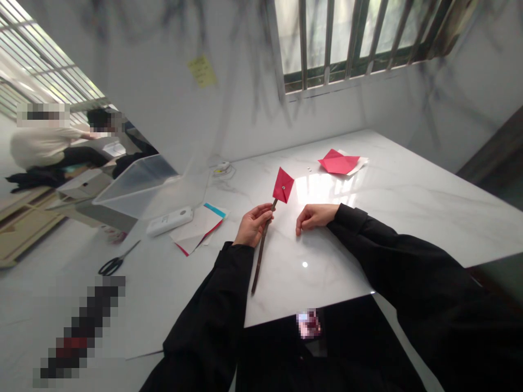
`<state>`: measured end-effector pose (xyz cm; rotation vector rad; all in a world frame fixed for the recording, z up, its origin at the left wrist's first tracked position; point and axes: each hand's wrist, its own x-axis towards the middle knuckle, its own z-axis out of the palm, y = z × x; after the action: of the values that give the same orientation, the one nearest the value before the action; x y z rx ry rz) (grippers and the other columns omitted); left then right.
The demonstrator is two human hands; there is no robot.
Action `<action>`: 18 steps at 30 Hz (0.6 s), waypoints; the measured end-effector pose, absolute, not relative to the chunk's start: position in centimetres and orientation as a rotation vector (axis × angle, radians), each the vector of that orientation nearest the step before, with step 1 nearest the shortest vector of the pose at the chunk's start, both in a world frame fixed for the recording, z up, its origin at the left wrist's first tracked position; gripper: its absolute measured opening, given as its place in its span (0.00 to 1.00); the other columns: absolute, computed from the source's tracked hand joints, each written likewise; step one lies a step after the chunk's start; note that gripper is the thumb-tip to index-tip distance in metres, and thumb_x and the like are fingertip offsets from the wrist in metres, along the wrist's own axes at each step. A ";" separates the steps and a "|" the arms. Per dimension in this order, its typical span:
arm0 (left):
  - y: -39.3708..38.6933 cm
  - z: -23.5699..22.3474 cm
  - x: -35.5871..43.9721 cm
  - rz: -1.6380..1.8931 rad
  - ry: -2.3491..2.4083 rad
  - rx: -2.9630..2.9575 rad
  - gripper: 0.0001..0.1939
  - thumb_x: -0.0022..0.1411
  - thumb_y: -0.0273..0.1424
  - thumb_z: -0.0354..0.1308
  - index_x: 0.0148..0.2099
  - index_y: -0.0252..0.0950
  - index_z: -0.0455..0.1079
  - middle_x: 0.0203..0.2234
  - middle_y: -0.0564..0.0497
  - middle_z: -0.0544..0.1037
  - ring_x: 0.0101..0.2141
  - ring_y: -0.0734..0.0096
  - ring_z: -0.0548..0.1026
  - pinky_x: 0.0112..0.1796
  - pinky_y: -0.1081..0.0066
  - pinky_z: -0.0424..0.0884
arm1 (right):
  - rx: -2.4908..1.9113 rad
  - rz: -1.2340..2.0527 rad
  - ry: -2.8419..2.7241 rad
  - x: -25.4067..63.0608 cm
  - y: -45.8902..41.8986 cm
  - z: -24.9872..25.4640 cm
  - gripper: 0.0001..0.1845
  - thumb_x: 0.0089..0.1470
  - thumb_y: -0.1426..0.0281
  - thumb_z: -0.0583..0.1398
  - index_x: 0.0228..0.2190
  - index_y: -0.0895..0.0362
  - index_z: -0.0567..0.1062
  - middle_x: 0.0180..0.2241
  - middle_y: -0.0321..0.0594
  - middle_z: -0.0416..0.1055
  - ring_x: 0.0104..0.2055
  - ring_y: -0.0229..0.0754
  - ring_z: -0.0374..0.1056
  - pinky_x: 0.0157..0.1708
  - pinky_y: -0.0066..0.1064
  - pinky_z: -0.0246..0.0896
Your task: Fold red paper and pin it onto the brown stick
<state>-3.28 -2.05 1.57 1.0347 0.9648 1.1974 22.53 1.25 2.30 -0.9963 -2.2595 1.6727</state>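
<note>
My left hand (254, 224) is closed around a thin dark stick (261, 253) that slants down toward the table's near edge. A red folded paper piece (283, 185) is pinned to the stick's upper end, just above my fingers. My right hand (312, 216) rests on the white marble table (408, 201) a short way to the right, its fingers curled under, with nothing visible in them. Both arms wear black sleeves.
More red folded paper (339, 162) lies further back on the table. To the left are a clear plastic bin (143, 188), a white remote-like device (169, 221), loose paper sheets (198, 228) and black scissors (116, 262). People sit in the far left background.
</note>
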 end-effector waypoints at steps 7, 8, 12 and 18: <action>-2.1 1.6 -3.2 1.196 0.982 1.026 0.27 0.41 0.36 0.82 0.44 0.34 0.82 0.38 0.45 0.84 0.32 0.73 0.76 0.38 0.71 0.73 | -1.411 1.251 -1.864 23.0 2.2 1.7 0.13 0.52 0.74 0.60 0.39 0.62 0.81 0.20 0.31 0.67 0.21 0.32 0.57 0.25 0.25 0.50; -2.1 1.6 -3.2 1.192 0.981 1.024 0.27 0.41 0.36 0.82 0.44 0.34 0.82 0.39 0.45 0.84 0.32 0.73 0.76 0.38 0.71 0.73 | -1.482 1.150 -1.763 23.3 2.5 1.7 0.17 0.51 0.74 0.61 0.44 0.62 0.80 0.21 0.31 0.68 0.23 0.33 0.60 0.26 0.25 0.52; -2.1 1.7 -3.2 1.183 0.970 1.016 0.27 0.41 0.35 0.82 0.44 0.33 0.82 0.38 0.46 0.84 0.32 0.75 0.76 0.38 0.72 0.73 | -1.464 1.050 -1.661 24.0 2.6 1.9 0.30 0.51 0.74 0.61 0.57 0.62 0.75 0.21 0.28 0.67 0.22 0.33 0.57 0.25 0.25 0.51; -2.3 1.9 -3.2 1.184 0.973 1.015 0.26 0.41 0.35 0.82 0.44 0.34 0.82 0.38 0.46 0.84 0.32 0.75 0.76 0.38 0.72 0.73 | -0.873 1.851 -2.199 22.7 1.1 2.4 0.21 0.53 0.64 0.63 0.44 0.63 0.84 0.18 0.28 0.63 0.19 0.30 0.49 0.21 0.26 0.39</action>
<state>-3.20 -2.25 1.92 1.0155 0.9729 1.1844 22.66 1.09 2.41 -0.8725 -2.1992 1.8510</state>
